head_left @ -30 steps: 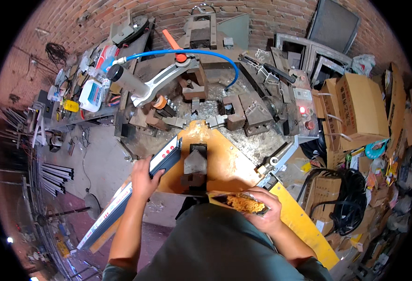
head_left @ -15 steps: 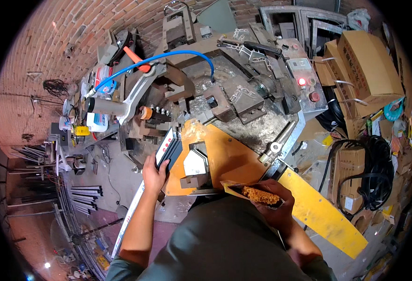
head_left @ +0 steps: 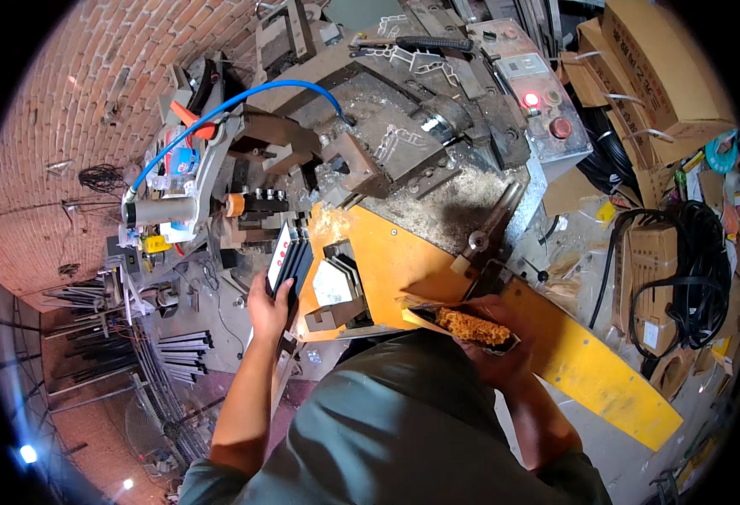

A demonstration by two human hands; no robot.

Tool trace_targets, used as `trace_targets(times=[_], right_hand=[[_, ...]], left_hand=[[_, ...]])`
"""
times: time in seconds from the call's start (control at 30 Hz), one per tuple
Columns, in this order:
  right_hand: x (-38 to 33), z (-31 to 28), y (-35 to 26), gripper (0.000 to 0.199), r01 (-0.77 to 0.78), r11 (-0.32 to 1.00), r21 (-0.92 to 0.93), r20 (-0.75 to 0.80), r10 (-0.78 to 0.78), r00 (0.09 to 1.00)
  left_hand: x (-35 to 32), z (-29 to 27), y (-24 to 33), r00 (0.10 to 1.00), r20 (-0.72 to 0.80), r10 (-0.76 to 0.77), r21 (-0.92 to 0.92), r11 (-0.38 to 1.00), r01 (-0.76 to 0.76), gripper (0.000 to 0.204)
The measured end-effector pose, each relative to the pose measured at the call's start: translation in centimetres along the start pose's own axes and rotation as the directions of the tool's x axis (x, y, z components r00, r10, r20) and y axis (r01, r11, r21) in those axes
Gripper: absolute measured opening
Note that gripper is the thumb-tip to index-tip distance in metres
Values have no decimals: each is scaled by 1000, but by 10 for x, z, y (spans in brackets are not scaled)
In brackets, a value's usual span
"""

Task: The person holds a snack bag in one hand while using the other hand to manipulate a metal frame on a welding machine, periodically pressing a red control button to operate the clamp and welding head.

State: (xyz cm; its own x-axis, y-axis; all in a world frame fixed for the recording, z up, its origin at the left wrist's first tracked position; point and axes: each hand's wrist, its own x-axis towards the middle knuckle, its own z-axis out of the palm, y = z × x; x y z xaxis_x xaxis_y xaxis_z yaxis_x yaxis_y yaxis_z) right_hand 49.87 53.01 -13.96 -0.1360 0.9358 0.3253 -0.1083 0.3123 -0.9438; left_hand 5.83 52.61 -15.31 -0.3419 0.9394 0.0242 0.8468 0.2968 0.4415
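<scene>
My left hand (head_left: 269, 307) is closed around a long black-and-white profile (head_left: 291, 263), thumb on its dark side. The far end of this profile lies against the machine at the left edge of the orange plate (head_left: 404, 244). My right hand (head_left: 509, 341) grips an opened packet with an orange-brown, crumbly-looking snack (head_left: 473, 326) showing at its mouth. That hand is held close to my body, above the near end of a yellow guard (head_left: 589, 358). An angular opening in the orange plate, with a metal block (head_left: 335, 316) in it, sits between my hands.
A blue hose (head_left: 282, 84) arches over the machine's left side. The control box (head_left: 547, 105) has a lit red lamp. Chips cover the metal bed (head_left: 437, 215), with a hammer-like tool (head_left: 433, 42) beyond. Cartons and coiled black cable (head_left: 698, 278) crowd the right; profile lengths (head_left: 185, 349) lie left.
The whole view has shifted, with the machine now further left and higher in the picture. Both hands keep their holds on the profile and the packet.
</scene>
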Motion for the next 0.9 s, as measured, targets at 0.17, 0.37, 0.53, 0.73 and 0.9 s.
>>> trace_targets(times=[0.17,0.37,0.53,0.73,0.9], right_hand=[[-6,-4,6,59,23,999,34,-61,-21,998],[-10,-1,6,48,-47,991,124,-129,63,990],[-7,-1,0,41,-76,986,148,-133,96,986],[-6,-2,4,44,-22,993,116,-137,38,990],[-5,-2,4,46,-42,985,169,-123,63,990]], left_hand=[[0,0,-6,1000,14,-17,-6,1000,18,46],[-1,-4,3,999,31,-39,54,998,38,45],[-3,-1,-9,999,38,-16,27,1000,15,43],[-3,0,0,1000,19,-16,21,1000,15,42],[-3,4,-13,1000,11,0,21,1000,0,45]])
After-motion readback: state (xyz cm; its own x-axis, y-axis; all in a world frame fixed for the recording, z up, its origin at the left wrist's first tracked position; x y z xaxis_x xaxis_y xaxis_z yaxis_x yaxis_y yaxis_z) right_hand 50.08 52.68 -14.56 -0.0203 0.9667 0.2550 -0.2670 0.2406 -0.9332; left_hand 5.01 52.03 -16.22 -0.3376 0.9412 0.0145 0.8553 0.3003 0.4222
